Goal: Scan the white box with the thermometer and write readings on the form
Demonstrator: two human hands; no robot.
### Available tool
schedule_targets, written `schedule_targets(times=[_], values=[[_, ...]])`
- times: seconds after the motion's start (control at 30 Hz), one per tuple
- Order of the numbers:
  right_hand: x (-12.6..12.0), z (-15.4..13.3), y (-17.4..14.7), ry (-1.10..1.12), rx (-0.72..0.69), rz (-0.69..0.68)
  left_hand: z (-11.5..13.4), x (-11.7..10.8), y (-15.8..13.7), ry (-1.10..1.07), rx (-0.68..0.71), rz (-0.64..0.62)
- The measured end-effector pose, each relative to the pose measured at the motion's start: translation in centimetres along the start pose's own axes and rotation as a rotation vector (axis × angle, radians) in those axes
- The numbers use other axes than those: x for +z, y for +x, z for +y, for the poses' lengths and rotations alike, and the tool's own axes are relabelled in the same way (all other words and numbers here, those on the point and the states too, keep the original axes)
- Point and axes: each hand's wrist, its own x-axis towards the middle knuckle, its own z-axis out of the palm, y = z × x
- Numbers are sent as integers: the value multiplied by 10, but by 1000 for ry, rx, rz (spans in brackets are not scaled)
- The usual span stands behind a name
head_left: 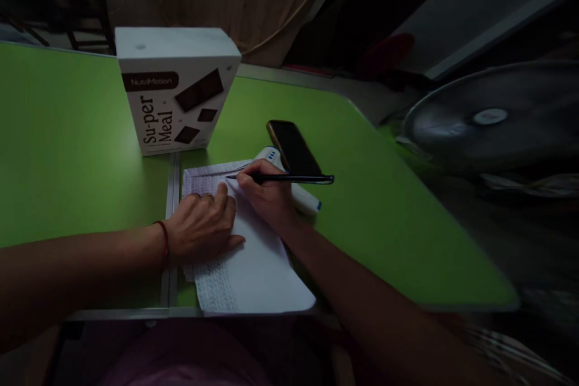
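Note:
A sheet of paper (262, 271) lies on the green table, with dense handwriting down its left side and bare white at the right. Another written page (217, 170) shows at its top edge. My right hand (269, 193) grips a black pen (294, 178), whose tip touches or nearly touches the paper near the top. My left hand (203, 220) presses on the paper, palm down, with its thumb out to the side and its fingers slightly bent. Partly behind my right hand lies a white object with blue markings (307, 199); I cannot make out its kind.
A white "Su-per Meal" box (176, 96) stands upright beyond the paper. A phone (294, 148) lies dark-screened to the right. The green folding table (380, 223) has a metal seam left of the paper. A large round fan (520, 114) stands past its right edge.

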Motion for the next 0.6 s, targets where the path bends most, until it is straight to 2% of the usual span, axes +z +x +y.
schedule_targets(times=[0.6], values=[[0,-1,0,1,-21,23,0,1,1,31,11,4]])
